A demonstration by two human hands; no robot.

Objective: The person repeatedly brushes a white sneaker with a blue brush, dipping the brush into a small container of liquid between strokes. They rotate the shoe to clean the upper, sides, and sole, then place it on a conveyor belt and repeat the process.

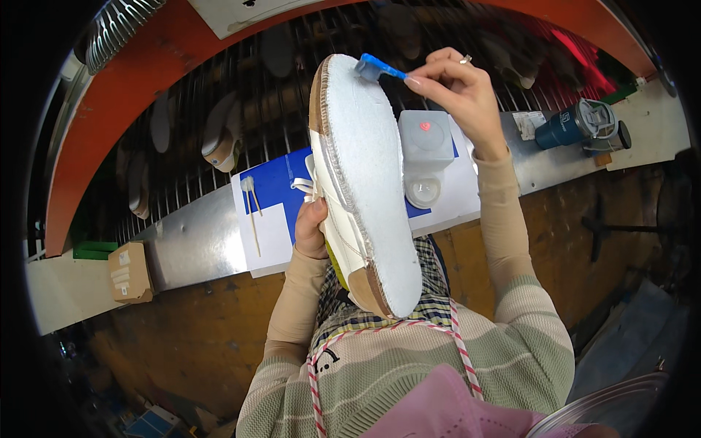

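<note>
A white and tan shoe (369,190) is held up with its pale, whitish underside facing me and its toe pointing away. Wrapped around its left side, my left hand (312,230) grips it. My right hand (464,91) pinches the handle of a small blue brush (380,67), whose bristles are at the toe area of the underside. Below that hand stands a greyish square plastic bottle (426,150) with a red mark. Beside it is a small round translucent cap (423,191). Cotton-tipped sticks (250,197) lie left of the shoe on blue and white paper (266,230).
A metal ledge (197,252) runs across in front of me, with a dark blue tumbler (566,128) at right and a cardboard box (130,274) at left. Beyond it, shoes such as this one (221,142) sit on dark rollers under an orange frame (120,95).
</note>
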